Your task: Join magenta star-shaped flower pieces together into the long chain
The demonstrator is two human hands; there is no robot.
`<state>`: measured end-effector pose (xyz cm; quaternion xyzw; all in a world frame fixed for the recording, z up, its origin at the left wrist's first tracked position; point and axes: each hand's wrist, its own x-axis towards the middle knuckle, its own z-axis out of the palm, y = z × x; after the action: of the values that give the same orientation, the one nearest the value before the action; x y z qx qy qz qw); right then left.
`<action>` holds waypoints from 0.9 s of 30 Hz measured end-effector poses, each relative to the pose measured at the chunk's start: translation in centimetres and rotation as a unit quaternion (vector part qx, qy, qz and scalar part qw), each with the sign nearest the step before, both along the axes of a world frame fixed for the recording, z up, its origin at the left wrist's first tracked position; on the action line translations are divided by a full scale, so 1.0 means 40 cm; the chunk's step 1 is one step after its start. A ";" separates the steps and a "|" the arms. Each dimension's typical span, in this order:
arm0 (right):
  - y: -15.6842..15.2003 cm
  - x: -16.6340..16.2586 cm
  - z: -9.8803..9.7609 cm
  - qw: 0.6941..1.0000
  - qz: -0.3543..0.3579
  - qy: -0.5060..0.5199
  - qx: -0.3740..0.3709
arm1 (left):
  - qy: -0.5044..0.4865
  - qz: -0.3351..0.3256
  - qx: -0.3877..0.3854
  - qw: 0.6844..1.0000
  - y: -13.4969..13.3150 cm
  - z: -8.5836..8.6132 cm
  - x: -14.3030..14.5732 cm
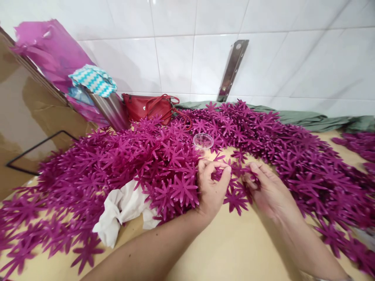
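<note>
Near the middle of the table, my left hand [213, 191] has its thumb and forefinger pressed together in a pinch. Whatever lies between those fingertips is too small to make out. Purple petals show just behind and below them. Facing it from the right, my right hand [268, 189] is closed on a purple artificial flower piece [255, 180], partly hidden by the fingers. Loose star-shaped purple flower pieces [236, 200] lie between and under the hands. Beyond my left hand sits a small clear round dish [203, 141].
Big heaps of purple flower pieces [117, 164] spread left and right [319, 171]. Crumpled white tissue [123, 208] lies at the left front. A red purse [149, 109], a metal tumbler [109, 111] with a patterned cloth, and green fabric [307, 119] line the tiled wall.
</note>
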<state>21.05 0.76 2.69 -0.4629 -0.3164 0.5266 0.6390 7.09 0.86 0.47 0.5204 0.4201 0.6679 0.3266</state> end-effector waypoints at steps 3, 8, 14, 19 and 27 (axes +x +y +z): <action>0.002 0.003 -0.003 0.999 -0.006 0.029 0.016 | 0.002 -0.006 0.011 1.000 -0.007 0.005 -0.003; 0.001 0.019 -0.002 0.997 -0.021 0.071 -0.018 | 0.022 -0.024 0.022 0.999 -0.019 0.015 -0.008; -0.001 0.011 -0.003 0.999 0.024 -0.003 -0.036 | 0.046 -0.035 0.035 0.998 -0.023 0.027 -0.015; -0.001 0.006 -0.012 0.997 0.044 -0.019 -0.062 | 0.042 -0.045 0.036 0.997 -0.029 0.030 -0.016; -0.004 0.012 -0.013 0.998 0.046 -0.026 -0.045 | 0.100 -0.092 0.049 0.990 -0.037 0.040 -0.012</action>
<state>21.52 0.60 2.19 -0.4894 -0.3300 0.5567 0.5845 6.62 -0.64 2.09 0.6363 0.3678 0.5995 0.3169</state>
